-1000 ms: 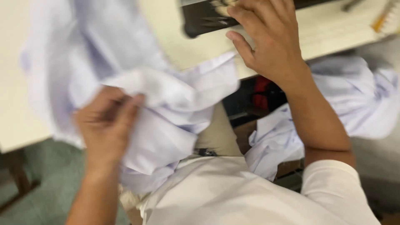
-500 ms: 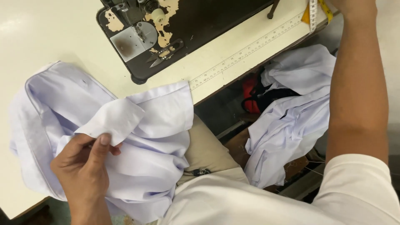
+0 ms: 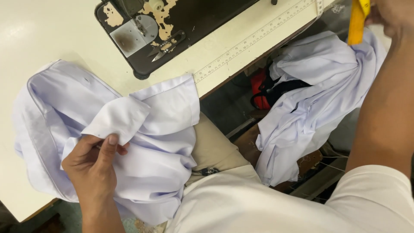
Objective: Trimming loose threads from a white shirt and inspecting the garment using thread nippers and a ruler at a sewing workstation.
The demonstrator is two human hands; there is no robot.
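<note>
On table edge: left hand (image 3: 92, 162) fingers pinched on pale shirt (image 3: 142, 129); right hand (image 3: 390, 15) grips yellow tape (image 3: 357, 21).

We see the pale lilac shirt (image 3: 142, 129) as thin, matt woven cloth — softly creased. The table (image 3: 47, 39) looks smooth, cream laminate with a faint sheen. The sewing machine bed (image 3: 194, 26) is black painted metal — chipped, around a dull steel plate (image 3: 129, 36).

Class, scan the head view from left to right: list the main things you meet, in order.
Left hand pinching the pale shirt → thread snips → red and black bundle → heap of pale cloth → yellow tape measure → right hand.
</note>
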